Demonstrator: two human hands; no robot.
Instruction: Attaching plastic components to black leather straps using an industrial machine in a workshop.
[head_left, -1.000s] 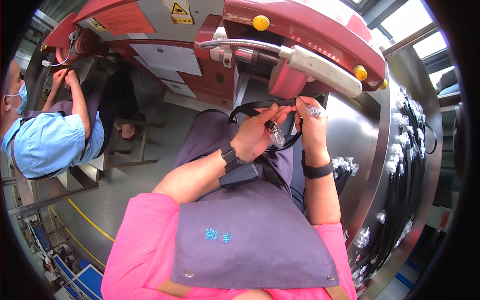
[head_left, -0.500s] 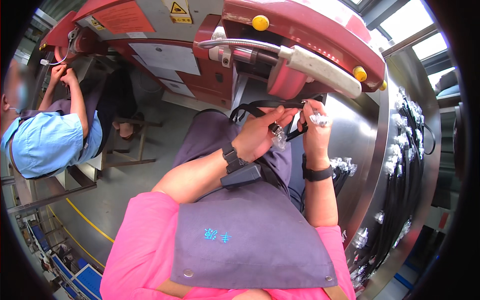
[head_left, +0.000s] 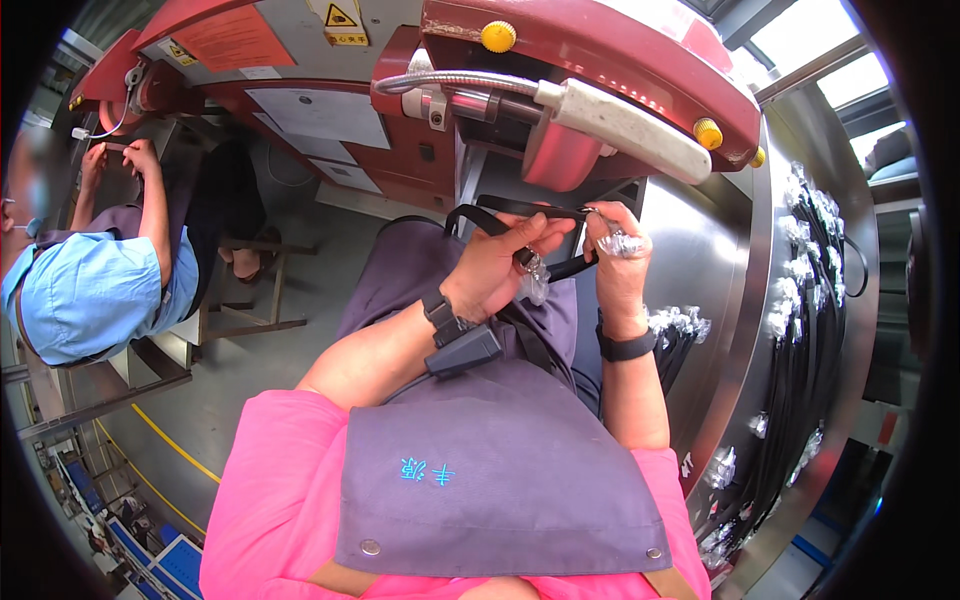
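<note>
Both of my hands hold a black belt (head_left: 466, 213) just below a pinkish-red wheel (head_left: 560, 158). My left hand (head_left: 492, 268) has its thumb laid along the strap, and the strap loops out past its far side. Under those fingers hangs a metal buckle part in a clear plastic wrap (head_left: 536, 284). With bent fingers, my right hand (head_left: 622, 275) pinches the strap's other end, where a second crumpled clear wrap (head_left: 622, 244) shows against the fingers. The exact hold of the right fingertips is partly hidden.
Above my hands is a red machine (head_left: 600, 65) with yellow knobs and a pale handle-like bar (head_left: 630, 130). Many black belts with plastic-wrapped ends (head_left: 800, 290) lie on the metal bench at right; more (head_left: 680, 330) hang nearer. A co-worker in blue (head_left: 110, 290) sits at left.
The view has shifted slightly, and my hands with the belt appear a little left and lower. My grip looks the same. The co-worker's hands have moved apart.
</note>
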